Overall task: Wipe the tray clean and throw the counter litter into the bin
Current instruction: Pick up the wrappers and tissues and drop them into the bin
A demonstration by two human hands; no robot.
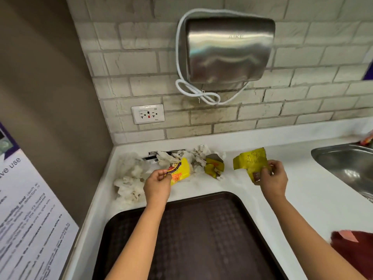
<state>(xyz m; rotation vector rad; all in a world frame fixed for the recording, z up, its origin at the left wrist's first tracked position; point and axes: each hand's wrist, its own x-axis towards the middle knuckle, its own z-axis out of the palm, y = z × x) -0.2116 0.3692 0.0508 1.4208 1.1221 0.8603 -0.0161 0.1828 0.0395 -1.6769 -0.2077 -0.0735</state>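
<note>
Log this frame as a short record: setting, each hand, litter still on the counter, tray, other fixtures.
setting: white counter below a brick wall
left hand: pinches yellow wrapper
right hand: grips yellow packet
litter left: crumpled tissues, small yellow wrapper
tray: dark, nearest the camera, under both forearms
fixtures: hand dryer, socket, sink
bin: not visible

Litter crowds the back corner; open counter lies to the right.
Tissues (129, 178) and wrappers (214, 166) block the strip between tray (201, 229) and wall (222, 120); bare counter (302, 188) runs between tray and sink (347, 164); the dryer (228, 49) hangs overhead.
</note>
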